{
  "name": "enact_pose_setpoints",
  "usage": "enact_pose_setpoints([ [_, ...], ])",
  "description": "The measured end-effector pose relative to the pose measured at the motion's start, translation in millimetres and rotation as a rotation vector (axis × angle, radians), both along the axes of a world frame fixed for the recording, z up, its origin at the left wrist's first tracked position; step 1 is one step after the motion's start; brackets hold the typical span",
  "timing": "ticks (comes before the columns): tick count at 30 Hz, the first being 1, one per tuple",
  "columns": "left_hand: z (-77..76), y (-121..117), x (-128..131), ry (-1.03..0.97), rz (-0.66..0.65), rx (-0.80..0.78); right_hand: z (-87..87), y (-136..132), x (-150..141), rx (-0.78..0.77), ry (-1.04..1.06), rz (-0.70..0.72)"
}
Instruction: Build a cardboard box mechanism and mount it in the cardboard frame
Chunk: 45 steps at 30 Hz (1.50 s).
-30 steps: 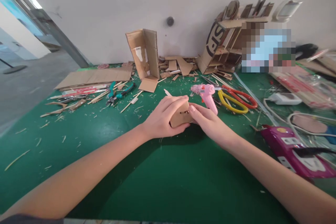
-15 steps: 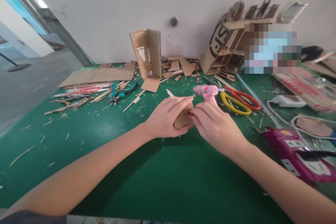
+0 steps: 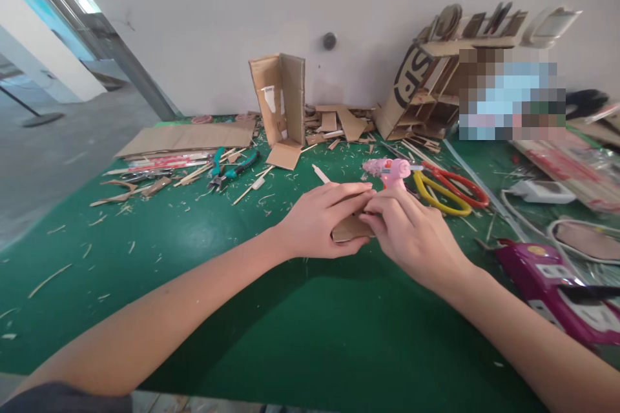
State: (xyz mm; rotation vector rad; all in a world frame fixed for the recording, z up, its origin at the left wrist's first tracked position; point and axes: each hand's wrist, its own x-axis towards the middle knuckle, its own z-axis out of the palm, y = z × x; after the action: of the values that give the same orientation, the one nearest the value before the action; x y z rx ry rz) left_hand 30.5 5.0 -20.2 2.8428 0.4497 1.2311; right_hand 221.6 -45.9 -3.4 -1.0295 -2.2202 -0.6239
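My left hand (image 3: 322, 218) is wrapped around a small brown cardboard piece (image 3: 349, 227), with the fingers over its far edge and the thumb along the near one. Small dark holes show on its face. The fingertips of my right hand (image 3: 411, 229) are pinched at the piece's right side; whether they grip the cardboard or something tiny, I cannot make out. Just beyond my right hand stands a pink hot glue gun (image 3: 394, 171), its nozzle toward the left. A white stick (image 3: 320, 173) lies beyond my left hand.
Yellow and red handled scissors (image 3: 445, 193) lie right of the glue gun. Teal pliers (image 3: 232, 171) and a folded cardboard stand (image 3: 285, 103) are farther left. A cardboard shelf (image 3: 411, 90) leans at the wall. A magenta power strip (image 3: 547, 284) sits at right, with wood scraps strewn about.
The cardboard piece has tilted flatter between my hands, so less of its face shows. My view has shifted slightly left. Both hands keep their hold.
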Motion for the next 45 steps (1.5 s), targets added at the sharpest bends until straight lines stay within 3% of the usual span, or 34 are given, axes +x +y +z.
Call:
enact_pose_setpoints([
  [9,-9.1,5.3,1.5,-0.195,-0.076,-0.117,11.5,0.9,0.0,-0.382,0.177,0.074],
  [14,-7.2,1.6,4.3,-0.272,-0.096,-0.294,10.4,4.5,-6.2,-0.381,0.338,0.101],
  [19,-10.6,0.8,5.2,-0.236,-0.109,-0.339,8.3,6.4,-10.7,-0.371,0.356,0.083],
  [22,-14.7,0.6,4.3,-0.199,-0.103,-0.350,26.8,1.7,-8.9,-0.347,0.428,0.056],
  [25,-17.2,-1.0,3.3,-0.160,-0.092,-0.353,56.2,-5.1,-5.7,-0.231,0.652,-0.075],
  [28,-17.4,-2.0,2.8,-0.160,-0.067,-0.361,69.5,-6.3,-3.9,-0.271,0.723,-0.006],
  [36,-15.7,3.7,1.3,-0.173,-0.152,-0.373,36.0,8.7,-3.3,-0.371,0.679,0.052],
  [45,-16.3,3.1,4.9,-0.195,-0.139,-0.371,28.0,10.6,-9.8,-0.447,0.732,0.078],
])
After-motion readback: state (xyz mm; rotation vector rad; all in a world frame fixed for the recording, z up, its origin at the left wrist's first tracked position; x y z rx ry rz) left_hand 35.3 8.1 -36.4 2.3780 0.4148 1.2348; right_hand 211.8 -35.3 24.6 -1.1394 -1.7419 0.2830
